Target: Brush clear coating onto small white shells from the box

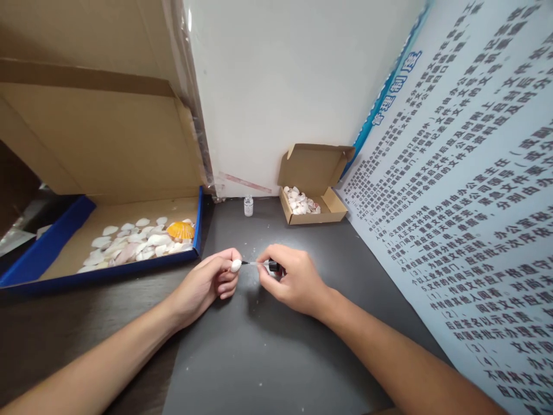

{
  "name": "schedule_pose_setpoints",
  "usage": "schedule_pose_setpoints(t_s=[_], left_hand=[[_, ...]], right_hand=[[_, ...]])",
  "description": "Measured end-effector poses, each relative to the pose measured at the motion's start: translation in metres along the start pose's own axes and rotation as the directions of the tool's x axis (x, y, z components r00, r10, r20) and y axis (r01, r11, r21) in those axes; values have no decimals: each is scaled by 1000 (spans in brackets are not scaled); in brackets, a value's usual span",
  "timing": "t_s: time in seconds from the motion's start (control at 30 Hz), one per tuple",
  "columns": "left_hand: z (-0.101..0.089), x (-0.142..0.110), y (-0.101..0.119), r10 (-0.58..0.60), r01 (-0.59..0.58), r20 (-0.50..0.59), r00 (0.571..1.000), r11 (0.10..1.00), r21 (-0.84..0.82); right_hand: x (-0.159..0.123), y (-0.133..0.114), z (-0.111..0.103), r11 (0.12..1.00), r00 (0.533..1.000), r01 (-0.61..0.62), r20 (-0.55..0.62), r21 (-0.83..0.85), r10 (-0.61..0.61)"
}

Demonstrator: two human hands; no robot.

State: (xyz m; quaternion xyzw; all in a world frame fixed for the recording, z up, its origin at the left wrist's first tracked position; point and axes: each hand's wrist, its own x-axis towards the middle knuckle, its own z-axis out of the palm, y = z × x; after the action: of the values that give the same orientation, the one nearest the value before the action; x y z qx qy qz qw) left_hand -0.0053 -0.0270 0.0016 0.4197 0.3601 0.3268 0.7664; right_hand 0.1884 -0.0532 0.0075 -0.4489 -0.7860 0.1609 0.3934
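My left hand [216, 274] is closed, pinching a small white ribbed seashell [236, 266] between thumb and fingertips. Facing it, my right hand [291, 276] grips a thin brush with a black cap [273, 266]. Its pale stem points left, and its dark tip is at the shell's right edge; whether they touch I cannot tell. Beyond both hands, a small clear glass bottle [248, 206] with a label stands upright on the dark grey mat [242, 369].
An open blue-edged cardboard box [142, 268] at left holds many white shells and an orange scallop shell [180, 230]. A smaller open cardboard box [317, 218] with shells sits at back right. A white panel [294, 75] and a printed poster [466, 190] rise behind and right.
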Motion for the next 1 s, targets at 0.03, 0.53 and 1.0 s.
schedule_pose_setpoints(t_s=[0.03,0.53,1.0], left_hand=[[0,0,0,3,-3,7,1000,1000,11],[-2,-1,-2,-7,5,21,1000,998,64],[-5,2,1,-20,20,-10,1000,1000,-6]], right_hand=[[0,0,-1,1000,1000,13,-3,20,-13],[2,0,-2,991,989,-99,101,-92,109],[0,-2,0,998,990,-66,124,16,64]])
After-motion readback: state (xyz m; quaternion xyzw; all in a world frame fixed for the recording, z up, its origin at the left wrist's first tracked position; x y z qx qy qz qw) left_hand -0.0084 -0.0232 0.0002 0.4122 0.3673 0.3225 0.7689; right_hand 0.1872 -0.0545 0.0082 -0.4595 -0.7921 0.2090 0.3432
